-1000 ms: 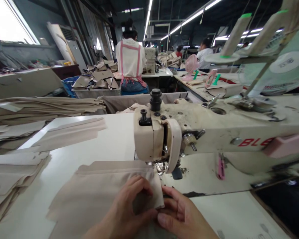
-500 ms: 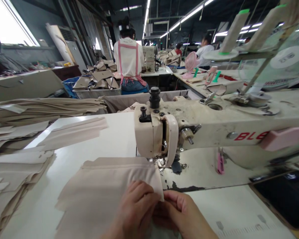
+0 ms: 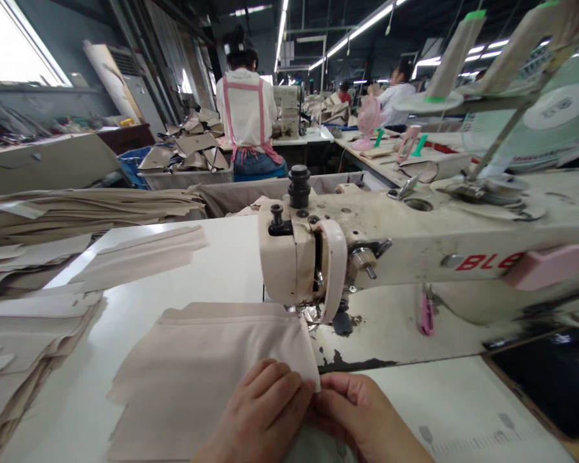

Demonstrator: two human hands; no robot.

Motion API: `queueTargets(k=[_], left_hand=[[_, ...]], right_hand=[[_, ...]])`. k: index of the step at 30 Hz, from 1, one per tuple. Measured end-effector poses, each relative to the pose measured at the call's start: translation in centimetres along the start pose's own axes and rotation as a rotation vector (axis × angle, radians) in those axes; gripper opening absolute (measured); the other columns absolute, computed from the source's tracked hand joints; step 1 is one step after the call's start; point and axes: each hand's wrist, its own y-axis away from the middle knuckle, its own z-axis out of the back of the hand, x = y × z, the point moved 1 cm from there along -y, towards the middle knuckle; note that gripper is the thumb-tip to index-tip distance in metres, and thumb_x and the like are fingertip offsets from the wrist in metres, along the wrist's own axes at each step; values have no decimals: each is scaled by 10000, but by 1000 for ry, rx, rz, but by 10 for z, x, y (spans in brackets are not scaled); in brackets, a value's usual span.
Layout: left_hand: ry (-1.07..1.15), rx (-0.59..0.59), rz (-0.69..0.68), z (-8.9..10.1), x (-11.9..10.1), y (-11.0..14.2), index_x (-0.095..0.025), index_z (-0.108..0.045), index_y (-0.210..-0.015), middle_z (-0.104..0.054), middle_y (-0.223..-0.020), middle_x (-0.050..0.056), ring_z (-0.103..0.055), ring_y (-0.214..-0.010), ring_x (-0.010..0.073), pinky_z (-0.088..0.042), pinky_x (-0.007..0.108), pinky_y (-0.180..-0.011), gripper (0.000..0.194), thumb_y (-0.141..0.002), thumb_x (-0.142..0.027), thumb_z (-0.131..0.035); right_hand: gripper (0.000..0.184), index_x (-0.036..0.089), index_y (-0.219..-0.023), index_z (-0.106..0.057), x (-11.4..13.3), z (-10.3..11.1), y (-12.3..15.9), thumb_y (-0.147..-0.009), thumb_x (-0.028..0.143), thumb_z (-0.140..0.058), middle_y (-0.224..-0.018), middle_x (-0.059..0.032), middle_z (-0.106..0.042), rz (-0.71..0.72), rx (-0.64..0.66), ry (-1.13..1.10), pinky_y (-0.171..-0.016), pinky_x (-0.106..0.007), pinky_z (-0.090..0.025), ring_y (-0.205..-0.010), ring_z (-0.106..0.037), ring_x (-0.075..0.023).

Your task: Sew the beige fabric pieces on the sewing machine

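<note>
A beige fabric piece (image 3: 197,360) lies flat on the white table, its upper right part under the presser foot of the sewing machine (image 3: 294,257). Curled over the lower right of the fabric, my left hand (image 3: 265,405) grips it close to the edge. My right hand (image 3: 352,411) pinches the fabric's right edge between thumb and fingers, right beside the left fingertips. Both hands are a little below the needle area. The underside of the fabric at the fingers is hidden.
Stacked beige pieces (image 3: 24,347) lie at the left, and another strip (image 3: 145,254) lies behind the fabric. Pink thread snips (image 3: 427,312) sit on the machine bed. A phone (image 3: 545,379) lies at the right. Thread cones (image 3: 456,61) stand above; a co-worker (image 3: 248,116) sits ahead.
My left hand has shifted slightly down and right along the fabric. The right hand keeps its pinch on the edge, and the fabric has barely moved.
</note>
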Motion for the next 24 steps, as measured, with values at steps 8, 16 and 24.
queueTargets(k=[8, 16, 24], left_hand=[[5, 39, 22, 3, -2, 0, -58, -628, -984, -640, -766, 66, -544, -717, 163, -507, 264, -660, 235, -1000, -142, -410], [203, 135, 181, 10, 17, -5, -147, -596, -979, -644, -857, 60, -547, -786, 181, -481, 296, -722, 167, -982, -164, -430], [-3, 418, 220, 9, 75, -13, -214, -568, -1213, -635, -1199, 28, -565, -1027, 204, -438, 335, -915, 256, -985, -195, -453]], right_hand=[[201, 165, -911, -694, 0, 6, 7, -714, 180, -659, -759, -27, -696, 122, -87, 233, -714, -261, -516, -736, -659, -173], [261, 175, -1005, -666, 29, 17, -1, -1004, 167, -405, -927, -78, -718, 1089, 149, 1387, -825, -313, -554, -887, -655, -199], [435, 129, -969, -679, 29, 11, -11, -1031, 164, -250, -848, -104, -732, 1202, 183, 1608, -802, -303, -581, -830, -686, -202]])
